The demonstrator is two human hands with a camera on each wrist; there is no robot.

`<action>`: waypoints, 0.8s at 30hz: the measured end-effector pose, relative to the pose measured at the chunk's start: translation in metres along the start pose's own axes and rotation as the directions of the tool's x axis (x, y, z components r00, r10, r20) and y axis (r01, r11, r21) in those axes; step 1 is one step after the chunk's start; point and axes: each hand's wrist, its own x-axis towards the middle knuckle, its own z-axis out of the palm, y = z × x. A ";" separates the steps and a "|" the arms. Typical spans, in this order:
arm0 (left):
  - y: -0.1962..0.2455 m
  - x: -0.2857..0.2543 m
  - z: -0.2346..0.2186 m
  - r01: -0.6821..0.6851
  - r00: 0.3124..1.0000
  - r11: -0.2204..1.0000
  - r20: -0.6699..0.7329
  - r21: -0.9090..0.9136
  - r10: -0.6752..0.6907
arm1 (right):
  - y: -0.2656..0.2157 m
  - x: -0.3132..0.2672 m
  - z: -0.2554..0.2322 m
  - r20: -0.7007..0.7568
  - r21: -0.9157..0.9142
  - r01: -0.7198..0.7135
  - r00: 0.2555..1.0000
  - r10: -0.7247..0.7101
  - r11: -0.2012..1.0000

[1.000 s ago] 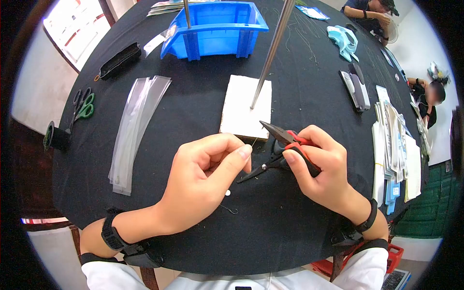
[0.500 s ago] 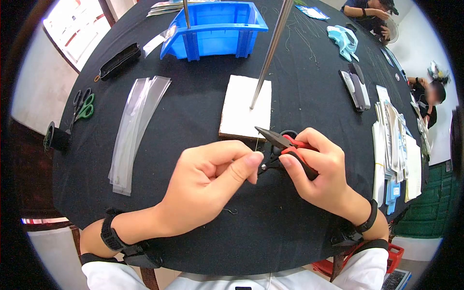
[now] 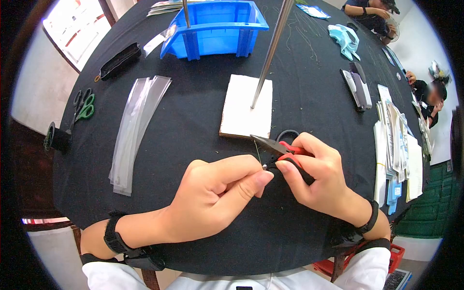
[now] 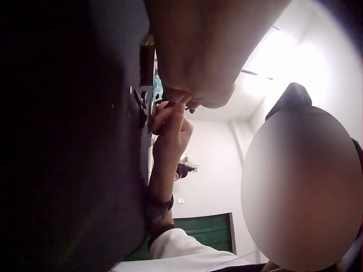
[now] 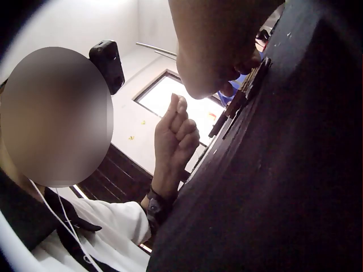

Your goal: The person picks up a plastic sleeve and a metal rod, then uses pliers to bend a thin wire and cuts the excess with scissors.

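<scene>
In the head view the left hand (image 3: 217, 198) pinches a thin green thread (image 3: 258, 153) between thumb and forefinger. The thread runs up from the fingertips to the tip of the red-handled pliers (image 3: 268, 143). Around the red handles curl the fingers of the right hand (image 3: 316, 176), the dark jaws pointing left. Black scissors (image 3: 289, 133) lie on the cloth, partly hidden behind the pliers and right hand. Just beyond the pliers' tip is a white block (image 3: 245, 113) with a metal rod (image 3: 263, 79) over it. The wrist views show both hands, but the held things are too dark to tell.
A blue bin (image 3: 217, 42) stands at the back. Plastic sleeves (image 3: 136, 130) and green-handled scissors (image 3: 86, 107) lie to the left. To the right are a stapler (image 3: 356, 88), a blue mask (image 3: 344, 41) and stacked cards (image 3: 386, 140). Two people sit at the far right.
The left hand has moved right and toward the body, its pinch kept. The pliers in the right hand have shifted left and slightly nearer, now with their tip at the thread.
</scene>
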 end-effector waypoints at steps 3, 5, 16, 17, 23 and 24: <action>0.001 0.000 -0.003 0.019 0.996 0.999 -0.083 0.036 -0.016 | 0.003 0.002 -0.003 -0.034 0.113 -0.033 0.999 0.037 0.993; -0.002 0.002 -0.001 0.057 0.966 0.998 -0.254 -0.012 -0.058 | 0.003 0.001 -0.006 -0.033 0.177 -0.063 0.997 0.070 0.982; -0.015 0.010 -0.005 -0.002 0.949 1.000 -0.316 0.022 0.009 | -0.010 -0.001 -0.002 -0.035 0.111 0.001 0.999 0.003 0.994; -0.014 0.010 -0.004 0.000 0.947 1.000 -0.320 0.014 0.004 | -0.009 -0.001 -0.001 -0.035 0.110 0.001 0.999 0.003 0.994; -0.015 0.009 -0.006 0.007 0.959 1.000 -0.282 -0.011 -0.010 | -0.009 -0.002 0.000 -0.029 0.112 -0.008 1.000 0.011 0.994; -0.015 0.009 -0.006 0.007 0.962 1.000 -0.272 -0.008 -0.009 | -0.008 -0.002 0.000 -0.028 0.116 -0.010 1.000 0.013 0.993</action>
